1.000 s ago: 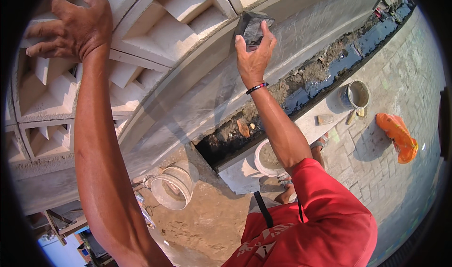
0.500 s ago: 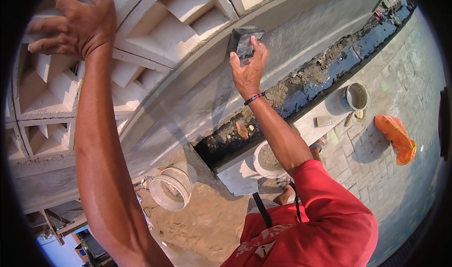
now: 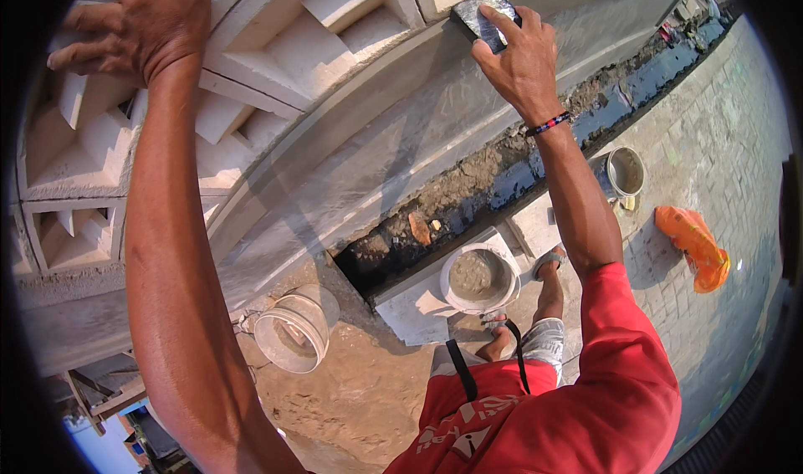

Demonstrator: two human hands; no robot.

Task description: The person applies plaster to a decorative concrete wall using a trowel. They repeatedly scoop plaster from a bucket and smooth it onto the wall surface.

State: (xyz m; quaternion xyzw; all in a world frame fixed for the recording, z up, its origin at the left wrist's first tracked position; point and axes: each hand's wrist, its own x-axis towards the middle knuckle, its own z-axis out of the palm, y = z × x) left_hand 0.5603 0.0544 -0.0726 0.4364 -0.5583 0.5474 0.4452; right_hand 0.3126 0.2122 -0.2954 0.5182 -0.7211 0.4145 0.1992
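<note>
High at the upper left, my left hand [image 3: 146, 22] rests with spread, bent fingers on the pale patterned concrete ventilation blocks [image 3: 326, 64]. My right hand [image 3: 523, 60] grips a dark, shiny rectangular block [image 3: 475, 14], which may be a sponge or pad, against the top of the smooth grey plastered band [image 3: 401, 122] just below the blocks.
Below the wall runs a drain [image 3: 519, 177] with dark water and debris. A bucket of grey mix [image 3: 477, 277] stands on a pale slab by my feet, another bucket [image 3: 626, 171] farther right. A white bucket [image 3: 288, 332] lies lower left. An orange bag [image 3: 694, 248] sits on the pavers.
My right hand has moved with the dark block up and to the right along the plastered band. My left hand stays on the blocks, shifted slightly upward in the picture.
</note>
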